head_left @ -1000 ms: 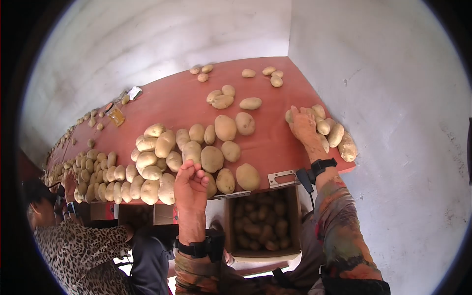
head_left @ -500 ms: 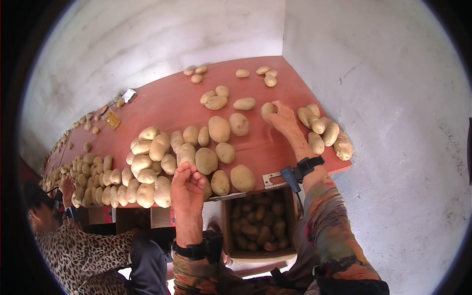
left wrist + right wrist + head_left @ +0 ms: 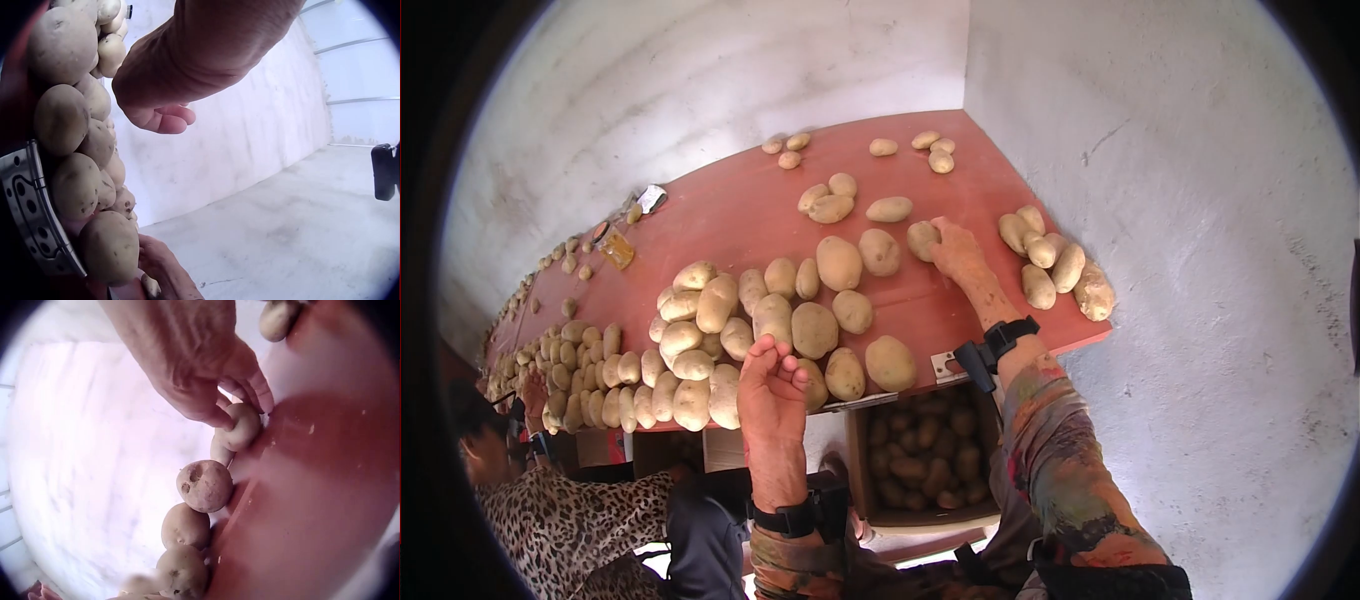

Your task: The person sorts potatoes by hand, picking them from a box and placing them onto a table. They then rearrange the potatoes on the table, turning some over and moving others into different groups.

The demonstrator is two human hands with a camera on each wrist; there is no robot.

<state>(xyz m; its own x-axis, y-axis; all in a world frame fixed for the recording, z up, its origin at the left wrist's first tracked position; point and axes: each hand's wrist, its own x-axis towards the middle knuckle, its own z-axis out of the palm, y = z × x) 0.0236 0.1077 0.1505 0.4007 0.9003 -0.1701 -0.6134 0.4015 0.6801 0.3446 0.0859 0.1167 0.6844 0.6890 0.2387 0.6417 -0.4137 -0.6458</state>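
Observation:
My right hand (image 3: 962,258) is over the right part of the red table, thumb and fingers around a potato (image 3: 920,241). In the right wrist view its fingertips reach down the sides of that potato (image 3: 245,427), low over the tabletop. Just left of it lies a large round potato (image 3: 879,252). My left hand (image 3: 772,405) hovers palm up at the front edge, fingers loosely bent and nothing in them. It overlaps the near potatoes of a wide group (image 3: 773,318). The left wrist view shows this hand (image 3: 181,69) beside stacked potatoes (image 3: 61,119).
A small pile of potatoes (image 3: 1068,268) lies at the table's right end, with small groups (image 3: 831,208) farther back. Below the front edge stands a cardboard box (image 3: 859,470) of potatoes. A jar (image 3: 615,247) is at the back left. Another person (image 3: 570,520) sits at left.
My right hand has moved left from the pile at the right end, carrying a potato toward the large ones. My left hand has stayed near the front edge. The head view has shifted slightly.

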